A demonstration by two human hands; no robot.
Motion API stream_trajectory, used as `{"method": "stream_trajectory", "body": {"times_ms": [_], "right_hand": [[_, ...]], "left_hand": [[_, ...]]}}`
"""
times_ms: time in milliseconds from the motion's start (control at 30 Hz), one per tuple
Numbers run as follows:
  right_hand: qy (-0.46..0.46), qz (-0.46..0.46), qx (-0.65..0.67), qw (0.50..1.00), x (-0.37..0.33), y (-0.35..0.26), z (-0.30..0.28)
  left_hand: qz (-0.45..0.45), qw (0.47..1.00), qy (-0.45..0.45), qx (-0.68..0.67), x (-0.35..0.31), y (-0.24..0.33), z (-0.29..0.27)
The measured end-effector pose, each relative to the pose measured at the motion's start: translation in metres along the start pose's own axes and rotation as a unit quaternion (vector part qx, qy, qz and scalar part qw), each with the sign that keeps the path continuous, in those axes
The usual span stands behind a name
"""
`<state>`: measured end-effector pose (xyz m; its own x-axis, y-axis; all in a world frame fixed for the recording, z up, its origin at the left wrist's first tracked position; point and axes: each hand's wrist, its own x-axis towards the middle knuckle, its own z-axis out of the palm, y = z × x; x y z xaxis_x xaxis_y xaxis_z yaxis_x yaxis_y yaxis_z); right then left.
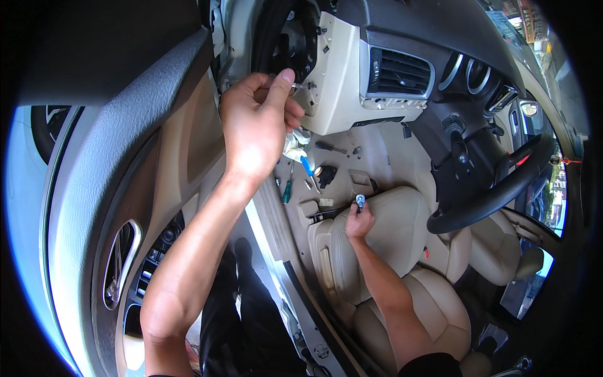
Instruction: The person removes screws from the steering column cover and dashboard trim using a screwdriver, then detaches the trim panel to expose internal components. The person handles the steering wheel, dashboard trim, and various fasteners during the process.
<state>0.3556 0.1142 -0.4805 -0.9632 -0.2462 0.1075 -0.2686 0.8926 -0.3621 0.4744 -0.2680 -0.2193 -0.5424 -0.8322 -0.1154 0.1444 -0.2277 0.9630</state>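
My left hand (257, 125) is raised at the open end of the dashboard, thumb and fingers pinched together. A small, pale, thin piece shows past the thumb toward the cream dash panel (339, 75); its kind cannot be made out. Lower and to the right, above the beige front seat (392, 242), my right hand (360, 223) is closed round a ratchet wrench, its round metal head (360, 200) pointing up out of the fist. On the car floor lie a blue-handled screwdriver (306, 166), a green-handled screwdriver (287, 191) and a black part (326, 176).
The open car door (182, 119) stands along my left side. An air vent (402, 72) sits in the dash, and the steering wheel (496, 201) is at the right. Below runs the door sill (267, 232). A dark brush-like tool (330, 147) lies farther in on the floor.
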Motion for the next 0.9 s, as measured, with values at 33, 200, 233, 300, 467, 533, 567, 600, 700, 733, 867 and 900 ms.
{"method": "stream_trajectory", "body": {"times_ms": [33, 200, 233, 300, 467, 533, 567, 600, 700, 733, 867, 900], "right_hand": [[0.004, 0.001, -0.010, 1.000, 0.0000, -0.0003, 0.0001], [0.015, -0.013, 0.006, 1.000, 0.0003, -0.0007, 0.0006], [0.015, -0.018, 0.007, 1.000, 0.0004, -0.0004, 0.0008], [0.004, -0.007, -0.006, 1.000, 0.0005, 0.0001, 0.0015], [0.004, 0.000, -0.012, 1.000, 0.0005, 0.0010, 0.0031], [0.005, -0.008, -0.015, 1.000, 0.0006, 0.0006, 0.0035], [0.007, -0.008, -0.015, 1.000, 0.0007, 0.0001, 0.0036], [0.009, -0.009, -0.014, 1.000, 0.0007, -0.0004, 0.0036], [0.017, -0.017, -0.003, 1.000, 0.0008, -0.0022, 0.0031], [0.021, -0.020, 0.002, 1.000, 0.0007, -0.0026, 0.0028], [0.018, -0.015, -0.010, 1.000, 0.0003, -0.0019, 0.0029], [0.018, -0.016, -0.013, 1.000, 0.0002, -0.0014, 0.0031]], "left_hand": [[-0.002, 1.000, 0.000, -0.004, -0.0002, -0.0015, 0.0007], [-0.009, 0.999, 0.000, -0.039, -0.0010, -0.0043, 0.0012], [-0.008, 0.999, -0.001, -0.040, -0.0010, -0.0041, 0.0012], [-0.007, 0.999, -0.002, -0.039, -0.0006, -0.0035, 0.0012], [-0.003, 1.000, -0.004, -0.022, 0.0008, -0.0009, 0.0013], [-0.012, 1.000, -0.003, -0.018, 0.0009, -0.0002, 0.0014], [-0.017, 1.000, 0.000, -0.015, 0.0009, 0.0001, 0.0018], [-0.019, 1.000, 0.002, -0.020, 0.0008, 0.0004, 0.0023], [-0.029, 0.999, 0.010, -0.033, 0.0013, 0.0014, 0.0045], [-0.034, 0.999, 0.011, -0.039, 0.0015, 0.0018, 0.0052], [-0.063, 0.996, 0.019, -0.059, 0.0008, 0.0028, 0.0063], [-0.070, 0.995, 0.020, -0.063, 0.0009, 0.0027, 0.0066]]}}
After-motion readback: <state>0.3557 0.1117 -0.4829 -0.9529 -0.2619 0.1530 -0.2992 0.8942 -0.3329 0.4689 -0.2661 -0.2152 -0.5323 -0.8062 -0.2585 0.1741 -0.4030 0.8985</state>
